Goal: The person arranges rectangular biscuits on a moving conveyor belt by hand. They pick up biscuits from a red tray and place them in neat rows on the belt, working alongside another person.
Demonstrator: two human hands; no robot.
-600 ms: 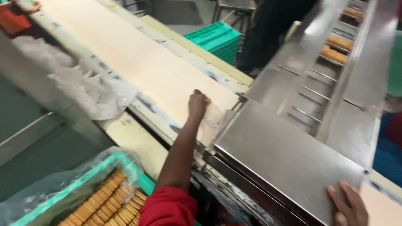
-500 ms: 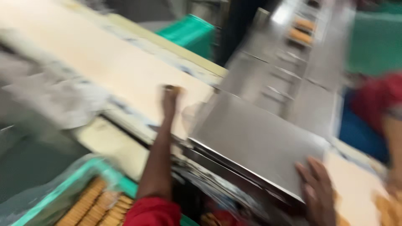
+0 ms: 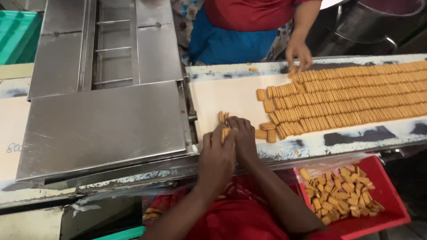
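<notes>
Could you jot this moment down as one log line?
left hand and right hand: gripping a biscuit stack | belt: biscuit rows | other person's hand: touching rows

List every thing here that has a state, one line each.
left hand: closed round a small stack of biscuits
right hand: pressed against the same stack
rows of biscuits: lying in overlapped lines on the belt
red crate: part filled with loose biscuits
co-worker's hand: touching the far row

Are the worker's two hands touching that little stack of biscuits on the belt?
Touching. The head view shows the left hand and right hand pressed together around a small stack of biscuits, fingers closed against it with no gap.
</notes>
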